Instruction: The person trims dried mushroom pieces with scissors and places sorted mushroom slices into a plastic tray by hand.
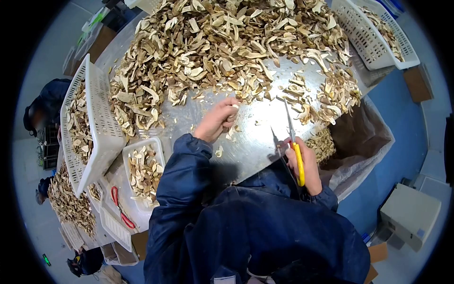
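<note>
My left hand [218, 119] is closed above the metal table [250, 156], with a pale bit of a dried mushroom slice [235, 107] showing at its fingertips; most of the slice is hidden. In my right hand [308, 165] is a pair of scissors [297, 158] with yellow handles, its blades pointing away from me over the table. A large pile of dried mushroom slices [203, 52] spreads beyond both hands. Smaller groups of slices [338, 92] lie to the right of the scissor tips.
White baskets of slices stand at left [101, 118] and far right [373, 42]. A white tray [158, 146] and red-handled scissors [122, 208] lie left of my arm. Beside the table's right edge is a lined bin [359, 175] with mushroom pieces. Other people [52, 99] are at the far left.
</note>
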`<state>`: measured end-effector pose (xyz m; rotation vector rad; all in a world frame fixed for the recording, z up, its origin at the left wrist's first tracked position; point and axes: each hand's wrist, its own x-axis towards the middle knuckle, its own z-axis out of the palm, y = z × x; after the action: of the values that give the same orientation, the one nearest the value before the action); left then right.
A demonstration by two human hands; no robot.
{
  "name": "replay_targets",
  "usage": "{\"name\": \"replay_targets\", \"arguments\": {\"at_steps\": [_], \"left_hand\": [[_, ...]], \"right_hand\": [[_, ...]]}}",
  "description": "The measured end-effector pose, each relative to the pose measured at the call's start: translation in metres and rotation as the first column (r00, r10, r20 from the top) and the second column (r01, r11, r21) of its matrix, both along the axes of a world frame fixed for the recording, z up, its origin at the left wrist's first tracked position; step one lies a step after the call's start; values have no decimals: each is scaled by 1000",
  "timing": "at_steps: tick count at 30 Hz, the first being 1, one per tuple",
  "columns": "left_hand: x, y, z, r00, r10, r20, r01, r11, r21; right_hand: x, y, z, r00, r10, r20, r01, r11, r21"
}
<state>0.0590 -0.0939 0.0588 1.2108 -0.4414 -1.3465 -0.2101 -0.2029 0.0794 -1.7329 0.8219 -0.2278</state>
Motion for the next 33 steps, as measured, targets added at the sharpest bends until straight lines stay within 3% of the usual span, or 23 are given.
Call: {"name": "replay_targets", "arguments": {"at_steps": [1, 2, 5, 6, 9, 10, 13, 14, 17, 18, 21, 22, 23, 25, 26, 31, 33], "left_hand": [[3, 2, 1, 960, 10, -280, -31, 997, -71], [3, 2, 2, 970, -31, -241, 20, 999, -47], [-13, -20, 12, 998, -34, -55, 33, 999, -20], [-10, -28, 6, 990, -125, -59, 123, 992, -30], [-21, -53, -3, 912, -165, 376, 129, 984, 120], [-28, -59, -6, 742, -123, 659, 120, 992, 49], [-43, -57, -9, 272, -145, 951, 179, 979, 98], [-48, -53, -17, 187, -119, 975, 167, 982, 88], [-55, -49, -19, 129, -322, 938, 158, 940, 301], [-55, -47, -20, 146, -313, 938, 141, 945, 294], [-42, -34, -21, 576, -31, 817, 86, 996, -23], [-40, -31, 9, 921, -66, 385, -6, 983, 184], [-35, -23, 11, 974, 28, 224, -53, 993, 109], [-29, -8, 17, 974, 182, -134, -185, 983, -10], [-33, -5, 22, 950, 283, -133, -286, 958, -6], [-42, 9, 25, 891, 431, -142, -443, 893, -71], [-50, 9, 25, 881, 456, -126, -469, 877, -103]], "right_hand": [[0, -1, -1, 1000, -6, -8, 6, 999, 32], [-1, -2, -3, 1000, -9, 5, 9, 1000, 14], [-1, -4, -7, 1000, -15, 23, 16, 999, -37], [-2, -4, -6, 1000, -16, 13, 16, 999, -44], [-6, -3, 0, 1000, -20, -5, 19, 997, -69], [-7, -3, 1, 1000, -16, -11, 15, 997, -78], [-8, -4, 1, 1000, -22, -16, 20, 996, -86], [-7, -3, 0, 1000, -25, -13, 23, 997, -80], [-3, -4, -2, 999, 1, -33, -2, 999, -36], [0, -5, 0, 999, 18, -43, -19, 999, -35], [3, -2, 1, 1000, 31, 0, -31, 999, -26], [4, -3, 1, 998, 52, -24, -53, 997, -57], [6, -3, 3, 996, 71, -49, -75, 993, -88], [10, 0, 5, 989, 113, -93, -122, 988, -100], [14, 2, 6, 984, 138, -111, -148, 986, -82], [25, 14, 12, 951, 281, -126, -299, 941, -157], [29, 16, 18, 936, 346, -62, -349, 936, -45]]}}
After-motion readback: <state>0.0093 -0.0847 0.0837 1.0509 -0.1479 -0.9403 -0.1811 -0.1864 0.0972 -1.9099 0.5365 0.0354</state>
